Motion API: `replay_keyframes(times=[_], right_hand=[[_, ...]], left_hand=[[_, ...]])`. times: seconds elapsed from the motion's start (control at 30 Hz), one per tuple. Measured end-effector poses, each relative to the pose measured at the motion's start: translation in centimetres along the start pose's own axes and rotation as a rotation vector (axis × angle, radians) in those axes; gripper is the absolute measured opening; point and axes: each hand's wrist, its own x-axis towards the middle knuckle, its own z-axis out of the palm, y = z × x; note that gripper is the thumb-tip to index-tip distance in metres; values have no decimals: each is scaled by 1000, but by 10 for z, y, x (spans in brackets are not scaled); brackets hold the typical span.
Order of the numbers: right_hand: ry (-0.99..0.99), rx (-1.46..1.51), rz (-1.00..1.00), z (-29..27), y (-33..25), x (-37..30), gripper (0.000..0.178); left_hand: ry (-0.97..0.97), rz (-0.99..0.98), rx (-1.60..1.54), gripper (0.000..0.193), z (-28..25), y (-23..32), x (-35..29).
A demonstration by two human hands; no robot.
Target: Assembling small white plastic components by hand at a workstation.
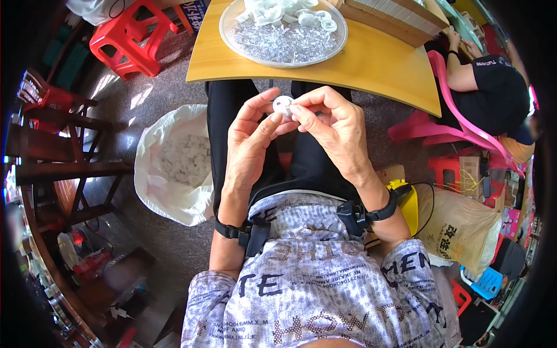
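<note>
Over my lap, just short of the table's front edge, my left hand (252, 130) pinches a small round white plastic piece (283, 105) with holes in it. Thumb and forefinger of my right hand (328, 124) meet at the right side of the same piece; whether they also hold a smaller part there is hidden. Beyond my hands, a wide clear tub (227, 42) stands on the yellow table (371, 75). Small clear plastic parts (284, 40) fill its front, and white ring-shaped pieces (287, 13) are heaped at its back.
An open white sack (154, 197) with many small pale pieces stands on the floor at my left. A cardboard box (394, 23) sits at the table's back right. Red stools (130, 37) are at far left. Another person (493, 87) sits at right by a pink chair (458, 110).
</note>
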Motion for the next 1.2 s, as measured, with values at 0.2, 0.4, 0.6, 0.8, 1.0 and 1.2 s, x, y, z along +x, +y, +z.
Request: replay_keyframes(times=[0.2,0.4,0.6,0.8,1.0,1.2], right_hand=[[35,14,38,2,15,3,10],[34,66,69,3,16,2,11],[36,46,60,5,16,2,10],[24,-48,26,7,10,1,10],[13,-104,-10,8,8,2,10],[60,-76,-26,11,11,1,10]], left_hand=[[5,-13,75,44,-7,-4,1],[17,6,97,37,-14,-8,2],[48,52,-13,29,-7,-5,3],[66,58,-43,31,-8,-5,3],[85,101,6,32,-7,-5,2],[80,177,60,33,-5,-5,1]])
